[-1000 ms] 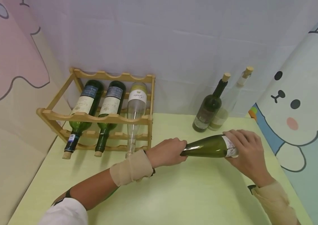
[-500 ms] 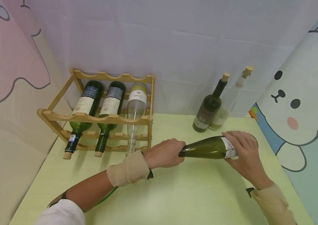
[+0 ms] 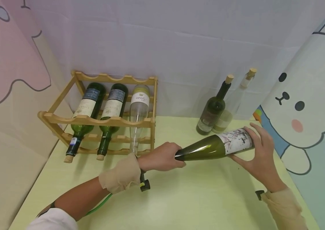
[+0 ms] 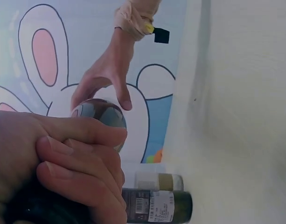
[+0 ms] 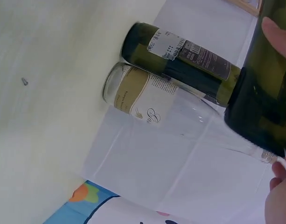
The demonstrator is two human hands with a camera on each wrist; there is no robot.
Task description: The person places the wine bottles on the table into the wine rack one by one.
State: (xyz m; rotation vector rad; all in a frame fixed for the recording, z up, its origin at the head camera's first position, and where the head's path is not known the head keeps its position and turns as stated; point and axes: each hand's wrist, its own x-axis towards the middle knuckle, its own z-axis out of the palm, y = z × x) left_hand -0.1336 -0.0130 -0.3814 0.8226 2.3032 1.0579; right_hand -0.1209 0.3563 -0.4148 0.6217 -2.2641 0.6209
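Left hand (image 3: 162, 157) grips the green bottle (image 3: 212, 149) by its neck, right hand (image 3: 261, 158) lightly spans its base, above the table (image 3: 185, 201); I judge it rigid, slick, breakable, best held at both ends.

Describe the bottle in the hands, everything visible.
The bottle looks like glossy green glass, with a pale label bearing a pinkish, branch-like print. It is held roughly sideways above the table, neck pointing left. The left hand grips the neck, hiding its mouth; the right hand holds the base end.
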